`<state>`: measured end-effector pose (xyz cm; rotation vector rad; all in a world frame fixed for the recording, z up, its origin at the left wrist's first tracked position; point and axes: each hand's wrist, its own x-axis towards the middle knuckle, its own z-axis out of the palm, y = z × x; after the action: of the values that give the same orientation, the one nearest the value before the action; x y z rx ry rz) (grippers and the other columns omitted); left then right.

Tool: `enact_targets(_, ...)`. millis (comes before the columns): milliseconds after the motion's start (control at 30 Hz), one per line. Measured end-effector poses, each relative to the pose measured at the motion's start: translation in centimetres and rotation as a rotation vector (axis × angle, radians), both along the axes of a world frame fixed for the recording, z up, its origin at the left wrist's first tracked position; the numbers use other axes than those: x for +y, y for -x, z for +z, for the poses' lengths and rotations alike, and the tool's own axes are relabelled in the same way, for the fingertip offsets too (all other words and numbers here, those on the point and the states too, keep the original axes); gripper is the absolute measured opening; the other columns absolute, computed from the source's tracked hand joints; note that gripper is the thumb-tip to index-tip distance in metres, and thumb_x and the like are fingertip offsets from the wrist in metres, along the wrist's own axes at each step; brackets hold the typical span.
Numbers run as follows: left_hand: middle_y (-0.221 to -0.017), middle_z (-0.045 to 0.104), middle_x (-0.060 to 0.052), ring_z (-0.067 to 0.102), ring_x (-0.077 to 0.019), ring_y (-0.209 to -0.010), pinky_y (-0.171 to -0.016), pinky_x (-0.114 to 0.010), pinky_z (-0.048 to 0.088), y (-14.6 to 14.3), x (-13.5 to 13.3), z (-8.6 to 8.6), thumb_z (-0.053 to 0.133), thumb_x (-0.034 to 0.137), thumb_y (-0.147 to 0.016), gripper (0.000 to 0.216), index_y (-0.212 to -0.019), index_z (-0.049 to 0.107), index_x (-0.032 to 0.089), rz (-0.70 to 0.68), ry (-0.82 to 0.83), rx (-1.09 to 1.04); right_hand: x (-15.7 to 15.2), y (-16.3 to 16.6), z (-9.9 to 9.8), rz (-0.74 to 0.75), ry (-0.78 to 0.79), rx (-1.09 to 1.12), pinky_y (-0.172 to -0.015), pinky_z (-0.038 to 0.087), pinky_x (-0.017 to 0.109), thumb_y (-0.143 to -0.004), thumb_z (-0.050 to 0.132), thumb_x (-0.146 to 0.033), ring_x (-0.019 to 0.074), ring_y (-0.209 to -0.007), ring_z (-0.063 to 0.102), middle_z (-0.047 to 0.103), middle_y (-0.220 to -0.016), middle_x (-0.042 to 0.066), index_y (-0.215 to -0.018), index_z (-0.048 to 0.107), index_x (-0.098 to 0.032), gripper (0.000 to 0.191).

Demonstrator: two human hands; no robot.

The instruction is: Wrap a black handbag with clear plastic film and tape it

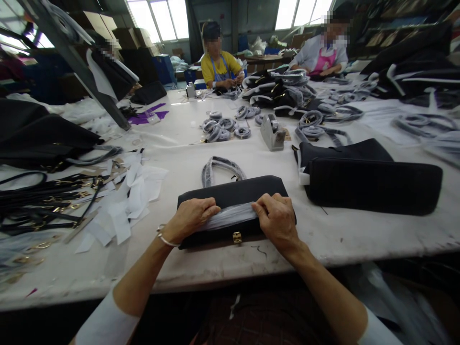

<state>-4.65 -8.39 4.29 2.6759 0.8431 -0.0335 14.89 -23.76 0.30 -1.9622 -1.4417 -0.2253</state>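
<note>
The left hand [190,218] and right hand [276,221] are each pinching an end of the wrap [230,216]. It is lying across the bag [233,194] on the table [179,163].

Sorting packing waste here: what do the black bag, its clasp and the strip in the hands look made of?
Black bag: smooth matte leather or imitation, faint sheen. Clasp: gold-toned polished metal, it glints. Strip, pinched by left hand and right hand: translucent, crinkled, probably thin plastic film or tissue.
</note>
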Motion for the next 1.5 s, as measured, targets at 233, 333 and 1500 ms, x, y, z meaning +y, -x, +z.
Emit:
enact_targets(233, -0.058, 0.053, 0.004, 0.049, -0.0123, -0.054, -0.054, -0.024, 0.026, 0.6, 0.7, -1.1, 0.037, 0.053, -0.093, 0.043, -0.07, 0.055, 0.021, 0.009, 0.003, -0.015, 0.6, -0.2, 0.4, -0.023, 0.045, 0.048, -0.075, 0.028, 0.032, -0.085, 0.062, -0.028, 0.0162, -0.066, 0.049, 0.054, -0.061, -0.003, -0.068, 0.053, -0.021, 0.021)
enact_targets(333, -0.063, 0.058, 0.003, 0.052, -0.0133, -0.057, -0.053, -0.025, 0.029, 0.8, 0.4, -0.8, 0.049, 0.051, -0.089, 0.033, -0.077, 0.057, 0.022, 0.033, -0.127, -0.036, 0.5, -0.2, 0.6, -0.013, 0.076, 0.013, -0.075, 0.027, 0.033, -0.085, 0.063, -0.026, 0.0163, -0.067, 0.049, 0.055, -0.061, -0.003, -0.067, 0.053, -0.021, 0.021)
enact_targets(1500, -0.141, 0.048, -0.007, 0.037, -0.03, -0.135, -0.117, -0.053, 0.015, -2.1, -9.4, -7.2, 0.051, 0.043, -0.09, 0.05, -0.136, 0.049, 0.023, -0.09, -0.62, -0.421, -3.6, 0.5, -0.3, 0.263, 0.064, -0.281, -0.111, 0.03, 0.052, -0.092, 0.052, -0.043, 0.0277, -0.132, 0.042, 0.052, -0.137, 0.012, -0.137, 0.047, -0.017, 0.052)
